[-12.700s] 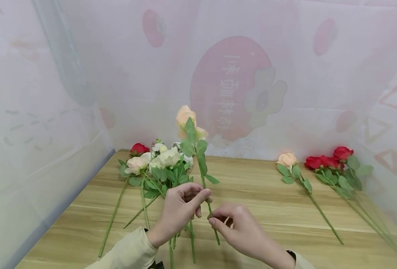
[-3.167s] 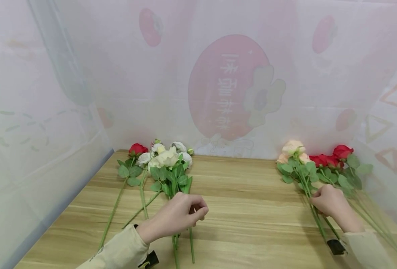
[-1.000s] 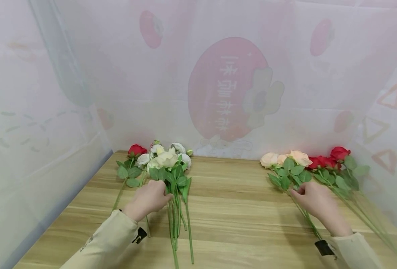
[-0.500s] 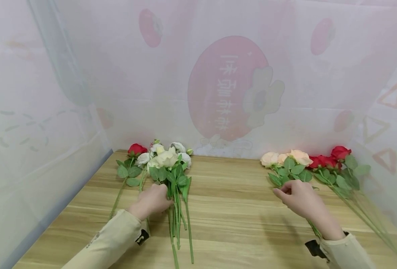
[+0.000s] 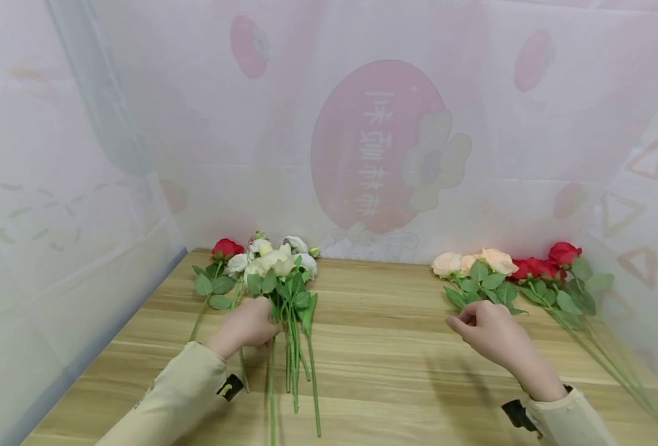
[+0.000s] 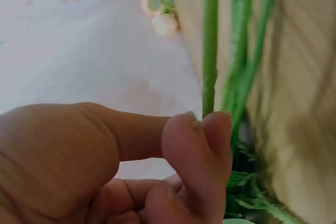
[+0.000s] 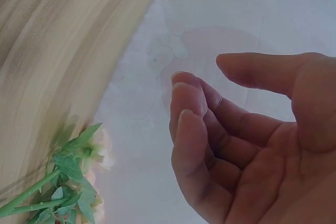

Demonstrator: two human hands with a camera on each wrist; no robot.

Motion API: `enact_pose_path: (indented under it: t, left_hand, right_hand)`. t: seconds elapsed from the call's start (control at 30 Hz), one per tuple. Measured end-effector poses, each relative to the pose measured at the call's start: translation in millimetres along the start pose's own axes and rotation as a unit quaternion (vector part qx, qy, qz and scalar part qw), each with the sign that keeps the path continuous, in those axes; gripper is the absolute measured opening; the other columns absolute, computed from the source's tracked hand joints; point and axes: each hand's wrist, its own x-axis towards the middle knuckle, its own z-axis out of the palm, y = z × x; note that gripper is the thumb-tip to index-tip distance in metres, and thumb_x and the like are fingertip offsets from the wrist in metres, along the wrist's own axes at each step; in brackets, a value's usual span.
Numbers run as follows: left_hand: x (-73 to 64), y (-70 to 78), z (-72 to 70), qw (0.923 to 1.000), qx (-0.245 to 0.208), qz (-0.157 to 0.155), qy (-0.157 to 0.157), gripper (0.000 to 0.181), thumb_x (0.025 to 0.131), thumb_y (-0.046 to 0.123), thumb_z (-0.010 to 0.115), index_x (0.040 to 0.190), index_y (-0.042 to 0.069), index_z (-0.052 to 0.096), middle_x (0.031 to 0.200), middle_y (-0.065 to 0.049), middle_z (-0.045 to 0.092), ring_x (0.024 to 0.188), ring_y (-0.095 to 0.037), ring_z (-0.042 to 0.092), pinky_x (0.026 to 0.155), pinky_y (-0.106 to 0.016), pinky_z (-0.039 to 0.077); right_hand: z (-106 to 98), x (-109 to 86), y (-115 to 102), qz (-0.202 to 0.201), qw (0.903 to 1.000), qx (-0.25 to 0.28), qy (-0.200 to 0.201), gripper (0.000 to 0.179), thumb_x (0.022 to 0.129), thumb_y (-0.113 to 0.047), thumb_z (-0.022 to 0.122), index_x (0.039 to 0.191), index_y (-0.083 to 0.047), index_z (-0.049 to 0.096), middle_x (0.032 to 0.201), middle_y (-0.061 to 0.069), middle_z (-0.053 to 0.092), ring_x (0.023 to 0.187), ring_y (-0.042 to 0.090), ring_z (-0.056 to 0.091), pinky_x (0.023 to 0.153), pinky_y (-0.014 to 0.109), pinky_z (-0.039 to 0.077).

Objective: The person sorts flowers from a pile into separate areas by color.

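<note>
My left hand (image 5: 248,325) pinches one green stem (image 6: 210,51) between thumb and fingertips, at the left side of a bunch of white and cream flowers (image 5: 277,260). Which blossom tops this stem is partly hidden by leaves, but it appears to be a cream one. Other stems (image 5: 295,365) of the bunch lie beside it, outside the grasp. My right hand (image 5: 496,337) hovers with loosely bent fingers and a gap before the thumb, holding nothing. Just beyond it several peach roses (image 5: 496,262) lie on the wooden table (image 5: 385,347).
Red roses (image 5: 535,268) lie at the far right, touching the peach ones. One red rose (image 5: 228,248) lies at the far left beside the white flowers. A printed pale cloth (image 5: 385,186) stands upright behind the table and along both sides.
A peach rose, earlier held in both hands, now lies with the peach roses at right. My right hand released it and drew left. My left hand reached the white bunch and shifted one stem left.
</note>
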Motion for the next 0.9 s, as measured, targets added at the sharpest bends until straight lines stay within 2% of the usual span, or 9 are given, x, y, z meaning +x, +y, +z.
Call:
enact_pose_path:
  t: [0.13, 0.33, 0.5, 0.6, 0.7, 0.77, 0.9]
  left_hand:
    - [-5.9, 3.5, -14.9, 0.9999, -0.014, 0.008, 0.005, 0.039, 0.092, 0.012, 0.063, 0.054, 0.007, 0.060, 0.048, 0.001, 0.059, 0.050, -0.019, 0.064, 0.042, -0.027, 0.039]
    - [-11.0, 0.5, -39.4, 0.9992, -0.011, 0.010, 0.036, 0.047, 0.097, 0.017, 0.064, 0.051, 0.011, 0.054, 0.052, 0.002, 0.061, 0.048, -0.017, 0.058, 0.042, -0.025, 0.032]
    - [-15.9, 1.4, -49.2, 0.9987, -0.009, 0.026, 0.043, 0.049, 0.098, 0.020, 0.063, 0.051, 0.014, 0.048, 0.053, 0.002, 0.061, 0.046, -0.018, 0.056, 0.042, -0.024, 0.028]
    - [-20.8, 3.8, -54.5, 0.9975, -0.009, 0.035, 0.060, 0.050, 0.098, 0.021, 0.061, 0.051, 0.015, 0.047, 0.052, 0.003, 0.060, 0.044, -0.017, 0.053, 0.042, -0.024, 0.027]
    - [-26.3, 5.1, -62.3, 0.9944, -0.019, 0.039, 0.097, 0.046, 0.099, 0.022, 0.059, 0.055, 0.013, 0.051, 0.053, 0.003, 0.060, 0.044, -0.016, 0.052, 0.041, -0.024, 0.028]
    - [-28.3, 4.4, -67.6, 0.9896, -0.034, 0.040, 0.134, 0.041, 0.100, 0.023, 0.058, 0.061, 0.012, 0.058, 0.054, 0.004, 0.059, 0.044, -0.017, 0.052, 0.040, -0.026, 0.030]
    - [-27.8, 1.6, -73.8, 0.9718, -0.070, 0.039, 0.222, 0.028, 0.101, 0.026, 0.057, 0.085, 0.006, 0.070, 0.057, 0.000, 0.062, 0.046, -0.018, 0.056, 0.039, -0.031, 0.036]
  right_hand:
    - [1.3, 0.0, -0.3, -0.006, 1.0000, 0.003, -0.001, 0.026, 0.096, -0.032, 0.065, 0.076, -0.015, 0.069, 0.058, -0.002, 0.054, 0.052, 0.016, 0.047, 0.052, 0.034, 0.040]
    - [3.3, -0.3, 0.0, -0.009, 1.0000, 0.003, 0.003, 0.028, 0.096, -0.033, 0.065, 0.075, -0.015, 0.068, 0.058, -0.003, 0.054, 0.052, 0.015, 0.047, 0.052, 0.034, 0.039]
    - [3.9, -0.5, -0.7, -0.013, 0.9998, 0.012, -0.001, 0.028, 0.096, -0.034, 0.065, 0.075, -0.016, 0.068, 0.057, -0.002, 0.054, 0.051, 0.015, 0.047, 0.051, 0.033, 0.039]
    - [3.8, -0.5, -1.8, -0.016, 0.9998, 0.015, -0.001, 0.027, 0.096, -0.032, 0.065, 0.076, -0.016, 0.068, 0.057, -0.002, 0.054, 0.050, 0.015, 0.047, 0.051, 0.033, 0.040]
    - [3.6, -0.5, -2.8, -0.018, 0.9997, 0.017, -0.001, 0.026, 0.096, -0.032, 0.065, 0.076, -0.016, 0.069, 0.057, -0.003, 0.054, 0.050, 0.015, 0.048, 0.051, 0.033, 0.040]
    - [3.5, -0.6, -3.4, -0.020, 0.9996, 0.019, -0.002, 0.026, 0.096, -0.032, 0.065, 0.077, -0.016, 0.069, 0.057, -0.003, 0.054, 0.051, 0.015, 0.048, 0.052, 0.033, 0.041]
    - [2.3, -0.8, -5.7, -0.026, 0.9992, 0.031, -0.002, 0.027, 0.097, -0.034, 0.064, 0.077, -0.015, 0.068, 0.059, -0.002, 0.056, 0.052, 0.016, 0.049, 0.053, 0.034, 0.041]
